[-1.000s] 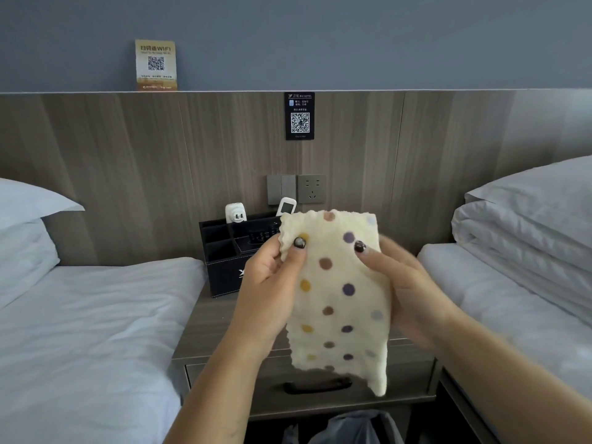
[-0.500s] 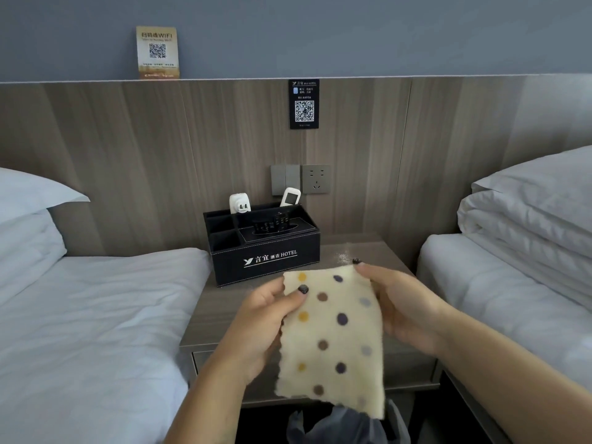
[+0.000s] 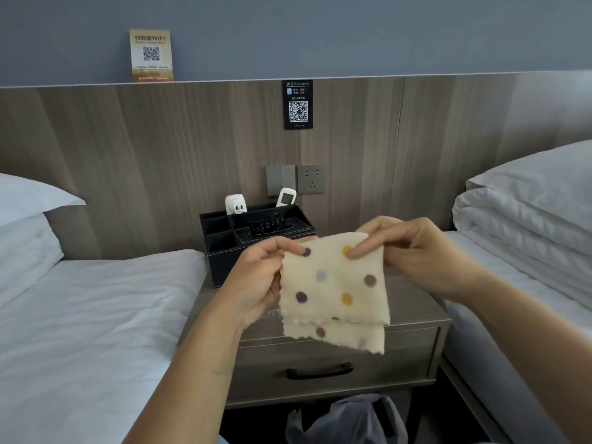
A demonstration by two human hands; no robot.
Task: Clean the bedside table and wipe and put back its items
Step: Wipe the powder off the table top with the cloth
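A cream cloth with coloured dots (image 3: 336, 290) hangs folded over in front of me, above the wooden bedside table (image 3: 413, 306). My left hand (image 3: 256, 280) pinches its upper left edge and my right hand (image 3: 413, 248) pinches its upper right corner. Behind the cloth, at the back left of the table, stands a black organiser box (image 3: 224, 248). In it are a white plug adapter (image 3: 235, 205), a white remote (image 3: 286, 197) and a dark remote (image 3: 269, 223). The cloth hides the box's front right part.
A white bed (image 3: 89, 331) lies left of the table, and another bed with folded duvets (image 3: 528, 225) lies right. A switch and socket (image 3: 296, 179) sit on the wood headboard panel. The table's drawer has a dark handle (image 3: 318, 370). A grey bag (image 3: 346, 421) is on the floor below.
The cloth came down from face height and got folded in half, so it now hangs shorter. Both hands shifted to its top corners. The view tilted slightly.
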